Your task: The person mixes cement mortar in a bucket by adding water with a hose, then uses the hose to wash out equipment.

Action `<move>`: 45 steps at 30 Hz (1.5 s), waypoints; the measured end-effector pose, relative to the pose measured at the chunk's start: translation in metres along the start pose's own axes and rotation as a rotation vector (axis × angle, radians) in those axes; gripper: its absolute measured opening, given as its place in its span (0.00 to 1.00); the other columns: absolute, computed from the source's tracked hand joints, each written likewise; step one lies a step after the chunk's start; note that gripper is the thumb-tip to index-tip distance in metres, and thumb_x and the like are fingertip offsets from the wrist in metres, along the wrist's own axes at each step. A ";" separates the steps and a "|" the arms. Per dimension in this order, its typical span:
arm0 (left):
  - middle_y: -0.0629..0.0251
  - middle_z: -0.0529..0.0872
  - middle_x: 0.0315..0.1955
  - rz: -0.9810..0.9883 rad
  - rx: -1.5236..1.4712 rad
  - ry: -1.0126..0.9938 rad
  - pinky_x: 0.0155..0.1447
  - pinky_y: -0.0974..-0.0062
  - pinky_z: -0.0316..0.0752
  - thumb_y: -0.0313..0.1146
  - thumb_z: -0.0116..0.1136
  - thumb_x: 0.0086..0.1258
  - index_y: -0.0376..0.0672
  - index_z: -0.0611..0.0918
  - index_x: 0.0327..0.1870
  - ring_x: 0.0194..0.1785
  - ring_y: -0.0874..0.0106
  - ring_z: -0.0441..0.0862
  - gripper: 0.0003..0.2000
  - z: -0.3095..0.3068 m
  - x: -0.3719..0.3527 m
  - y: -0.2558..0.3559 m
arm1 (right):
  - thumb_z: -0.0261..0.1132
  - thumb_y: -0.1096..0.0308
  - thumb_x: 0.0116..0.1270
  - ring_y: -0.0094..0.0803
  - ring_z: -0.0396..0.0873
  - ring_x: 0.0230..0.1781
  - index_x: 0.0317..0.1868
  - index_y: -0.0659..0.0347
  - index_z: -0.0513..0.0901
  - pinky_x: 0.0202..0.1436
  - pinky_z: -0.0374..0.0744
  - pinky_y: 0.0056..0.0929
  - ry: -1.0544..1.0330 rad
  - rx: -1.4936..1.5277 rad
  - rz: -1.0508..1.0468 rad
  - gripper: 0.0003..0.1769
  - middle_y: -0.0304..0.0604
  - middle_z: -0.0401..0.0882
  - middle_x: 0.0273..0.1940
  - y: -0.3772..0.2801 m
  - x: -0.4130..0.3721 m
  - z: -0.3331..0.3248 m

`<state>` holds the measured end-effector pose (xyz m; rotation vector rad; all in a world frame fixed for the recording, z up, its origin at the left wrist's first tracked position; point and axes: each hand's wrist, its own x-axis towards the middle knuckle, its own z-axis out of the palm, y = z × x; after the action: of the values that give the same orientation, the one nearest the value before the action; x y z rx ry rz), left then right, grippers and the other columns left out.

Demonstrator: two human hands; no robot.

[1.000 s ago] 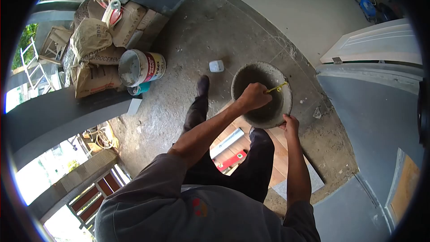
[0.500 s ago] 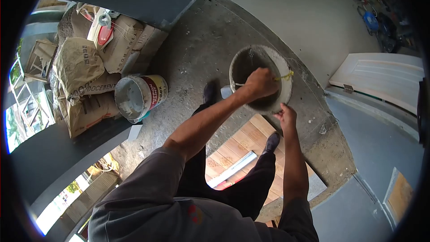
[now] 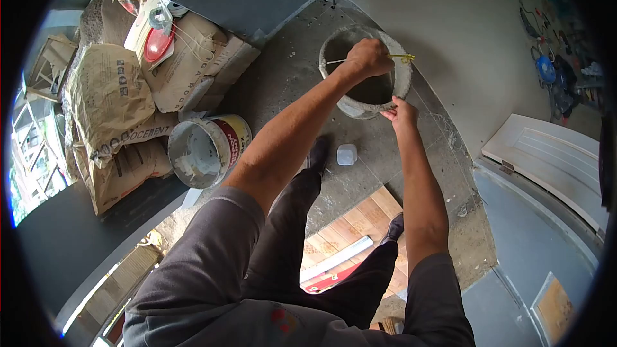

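Observation:
A cement-crusted bucket (image 3: pixel 350 104) hangs tilted ahead of me, its open mouth facing me. My left hand (image 3: pixel 371 58) is closed in a fist round its thin wire handle, across the mouth. A yellow tie shows at the handle's right end. My right hand (image 3: pixel 403 113) grips the near right side of the bucket's rim, thumb and fingers closed on the edge. The bucket's bottom is in shadow. On the floor below it, near my left foot, sits a small white plastic container (image 3: pixel 347 154).
To the left stands a second bucket (image 3: pixel 193 154), lying near cement bags (image 3: pixel 116 99) and cardboard boxes (image 3: pixel 186 64). Tiles (image 3: pixel 360 218) with a metal strip lie between my feet. A white panel (image 3: pixel 546 160) is at the right, with tools and cords (image 3: pixel 549 71) beyond.
Both hands have carried the bucket forward, away from my body. The small white container, mostly hidden before, now shows fully. My view has shifted slightly.

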<state>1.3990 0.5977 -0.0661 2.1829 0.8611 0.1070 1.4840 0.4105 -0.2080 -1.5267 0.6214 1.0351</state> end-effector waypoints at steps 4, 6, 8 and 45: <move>0.51 0.87 0.30 -0.049 -0.011 -0.019 0.46 0.60 0.80 0.39 0.58 0.51 0.41 0.88 0.35 0.37 0.55 0.86 0.15 -0.018 0.011 -0.021 | 0.66 0.74 0.65 0.40 0.75 0.33 0.47 0.76 0.76 0.48 0.86 0.54 -0.052 0.014 -0.027 0.14 0.49 0.71 0.36 0.003 0.004 0.028; 0.51 0.87 0.30 -0.071 -0.014 -0.030 0.46 0.60 0.80 0.39 0.59 0.51 0.41 0.88 0.35 0.38 0.55 0.86 0.15 -0.021 0.012 -0.027 | 0.66 0.74 0.66 0.40 0.75 0.33 0.46 0.76 0.76 0.48 0.86 0.54 -0.056 0.013 -0.024 0.14 0.49 0.71 0.36 0.004 0.003 0.034; 0.51 0.87 0.31 -0.089 -0.025 -0.047 0.47 0.61 0.80 0.39 0.59 0.52 0.41 0.88 0.36 0.38 0.55 0.86 0.15 -0.027 0.011 -0.033 | 0.66 0.74 0.66 0.40 0.76 0.33 0.47 0.76 0.76 0.48 0.86 0.54 -0.059 -0.002 -0.016 0.14 0.49 0.72 0.36 0.006 0.001 0.037; 0.50 0.87 0.29 -0.133 -0.029 -0.002 0.46 0.60 0.80 0.36 0.58 0.51 0.41 0.88 0.35 0.37 0.53 0.86 0.14 -0.093 0.024 -0.072 | 0.63 0.73 0.68 0.38 0.73 0.30 0.44 0.75 0.76 0.50 0.85 0.56 -0.122 -0.011 -0.027 0.11 0.46 0.69 0.33 0.014 -0.010 0.111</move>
<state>1.3468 0.7057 -0.0551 2.0922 0.9952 0.0517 1.4373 0.5122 -0.2043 -1.4656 0.5102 1.1036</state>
